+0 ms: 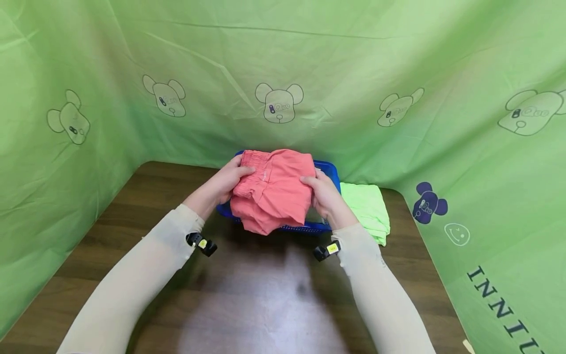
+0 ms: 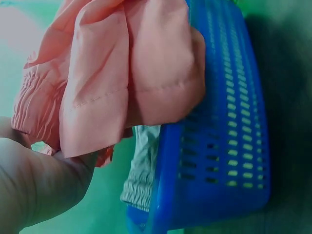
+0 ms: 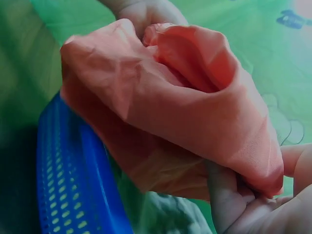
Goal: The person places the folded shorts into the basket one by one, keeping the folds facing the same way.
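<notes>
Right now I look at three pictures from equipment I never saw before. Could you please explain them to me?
There is no machine here: these are a person's bare left hand and right hand. The wide picture comes from a camera worn on the head; the two closer ones come from wrist cameras. Both hands hold a coral-red garment with a gathered waistband over a blue basket with pale cloth inside. On the brown table, a folded lime-green cloth lies to the right of the basket.

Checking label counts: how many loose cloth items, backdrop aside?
3: coral garment held over the blue basket, greyish garment inside it, lime cloth to its right. More may be hidden.
</notes>
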### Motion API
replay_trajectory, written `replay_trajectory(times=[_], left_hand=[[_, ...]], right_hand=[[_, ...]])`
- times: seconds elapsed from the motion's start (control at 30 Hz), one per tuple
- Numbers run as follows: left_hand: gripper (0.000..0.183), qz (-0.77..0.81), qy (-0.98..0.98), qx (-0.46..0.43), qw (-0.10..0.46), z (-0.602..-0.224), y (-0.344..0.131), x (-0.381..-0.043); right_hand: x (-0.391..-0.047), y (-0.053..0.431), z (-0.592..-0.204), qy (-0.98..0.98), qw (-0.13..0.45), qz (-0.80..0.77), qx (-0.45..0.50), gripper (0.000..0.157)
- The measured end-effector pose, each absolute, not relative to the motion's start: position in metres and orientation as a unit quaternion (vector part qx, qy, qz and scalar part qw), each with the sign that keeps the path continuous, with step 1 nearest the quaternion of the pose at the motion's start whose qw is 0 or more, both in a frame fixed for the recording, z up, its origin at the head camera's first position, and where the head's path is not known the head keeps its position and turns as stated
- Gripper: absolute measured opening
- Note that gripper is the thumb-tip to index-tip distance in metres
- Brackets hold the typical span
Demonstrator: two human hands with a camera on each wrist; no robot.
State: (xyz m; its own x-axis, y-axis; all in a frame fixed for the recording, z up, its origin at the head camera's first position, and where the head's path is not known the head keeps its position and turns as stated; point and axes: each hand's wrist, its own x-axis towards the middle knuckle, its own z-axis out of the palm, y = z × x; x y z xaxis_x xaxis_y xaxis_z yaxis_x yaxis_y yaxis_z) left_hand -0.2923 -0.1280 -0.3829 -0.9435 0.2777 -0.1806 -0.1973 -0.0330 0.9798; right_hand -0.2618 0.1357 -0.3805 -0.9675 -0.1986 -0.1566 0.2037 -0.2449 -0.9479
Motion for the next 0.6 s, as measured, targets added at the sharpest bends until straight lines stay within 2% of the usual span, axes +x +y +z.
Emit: replay_trajectory(times=[0.13, 0.27, 0.43, 0.6], left_hand=[[0.062, 0.710, 0.686, 0.023, 0.157, -0.384, -0.126, -0.309], [0.063, 0.704, 0.692, 0.013, 0.160, -0.386, -0.123, -0.323], [0.062, 0.692, 0.698, -0.005, 0.185, -0.392, -0.117, -0.335], [0.063, 0.668, 0.713, -0.008, 0.215, -0.400, -0.109, -0.342]], right_hand=[[-0.276, 0.134, -0.380, 0.611, 0.130, -0.780, 0.030, 0.037], [-0.289, 0.133, -0.384, 0.615, 0.138, -0.775, 0.049, 0.035], [-0.303, 0.134, -0.394, 0.621, 0.145, -0.767, 0.070, 0.036], [-0.309, 0.140, -0.402, 0.644, 0.166, -0.744, 0.070, 0.045]])
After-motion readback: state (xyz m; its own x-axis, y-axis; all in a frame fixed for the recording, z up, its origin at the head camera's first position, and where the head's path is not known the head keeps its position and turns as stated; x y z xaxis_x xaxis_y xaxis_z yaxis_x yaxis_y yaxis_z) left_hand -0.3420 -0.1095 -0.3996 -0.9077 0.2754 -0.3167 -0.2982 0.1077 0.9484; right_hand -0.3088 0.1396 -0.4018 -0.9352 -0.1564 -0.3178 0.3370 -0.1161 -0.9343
